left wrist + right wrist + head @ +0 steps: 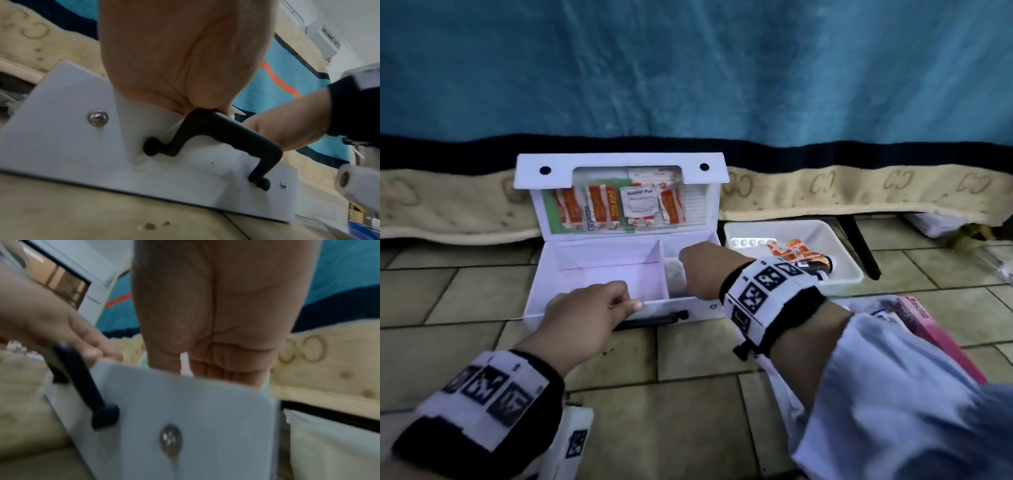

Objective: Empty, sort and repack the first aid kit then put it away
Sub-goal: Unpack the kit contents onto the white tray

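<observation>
The white first aid kit (599,253) stands open on the tiled floor, its lid (619,164) upright and holding orange sachets (599,205) and an alcohol pad (638,202). The big left compartment is bare. My left hand (616,303) grips the kit's front wall (61,138), fingers curled over the rim just above the black handle (222,129). My right hand (702,270) reaches down into the right compartment, where a small pale item (675,274) lies. Its fingertips are hidden behind the front wall (195,418) in the blurred right wrist view.
A white tray (849,270) right of the kit holds a blister strip (750,242), orange sachets (791,250) and a dark bottle (811,263). A pink box (935,339) lies near my right forearm. A bed with a blue blanket (688,68) and a black leg (859,246) stands behind.
</observation>
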A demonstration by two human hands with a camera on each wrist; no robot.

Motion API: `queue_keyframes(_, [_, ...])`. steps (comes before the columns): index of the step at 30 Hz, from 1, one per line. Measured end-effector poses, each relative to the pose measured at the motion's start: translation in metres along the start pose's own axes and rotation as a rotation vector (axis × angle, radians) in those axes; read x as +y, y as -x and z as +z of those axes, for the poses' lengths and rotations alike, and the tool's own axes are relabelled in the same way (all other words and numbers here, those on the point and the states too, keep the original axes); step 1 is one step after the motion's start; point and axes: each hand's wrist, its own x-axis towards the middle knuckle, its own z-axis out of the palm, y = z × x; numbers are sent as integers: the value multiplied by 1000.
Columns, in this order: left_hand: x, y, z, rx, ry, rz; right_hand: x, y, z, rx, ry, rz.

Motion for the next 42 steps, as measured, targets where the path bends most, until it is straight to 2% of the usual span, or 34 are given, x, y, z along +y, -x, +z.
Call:
queue_keyframes(2, [0,0,1,13,-4,8,-5,-13,6,-67,49,6])
queue_keyframes(4, [-1,-1,2,28,-5,11,-8,-17,7,-72,68,20])
queue_keyframes(8, [-2,0,2,34,23,7,-3,-16,7,48,32,31])
queue_keyframes(11, [-1,0,2,22,20,5,-2,-17,5,32,-6,70])
queue_keyframes(13, [0,0,1,1,16,3,0,-13,4,101,-74,118])
queue_keyframes(17, [4,0,-2,-23,1,0,20,5,-9,410,-519,187])
queue_keyframes(21, [7,2,-4,-44,-13,-2,50,39,-28,487,-1058,271])
queue_keyframes(24, [10,4,-7,-57,1,-24,75,76,-31,519,-1481,255])
queue_keyframes(26, [10,3,-8,-92,9,-38,92,105,-32,550,-1681,213])
queue_keyframes(27, [9,3,-8,-121,23,-43,100,120,-31,571,-1707,209])
queue_keyframes(30, [9,-4,-11,-202,126,-47,123,169,-21,682,-1586,294])
queue_keyframes(32, [10,-8,-12,-203,137,-45,130,202,-10,710,-1437,366])
queue_keyframes(35, [24,-8,-10,-118,120,11,131,242,10,644,-1153,479])
queue_keyframes(39, [48,-5,-6,-22,157,71,124,269,46,563,-610,573])
queue_keyframes(42, [50,-8,-4,17,124,70,124,276,73,541,-469,575])
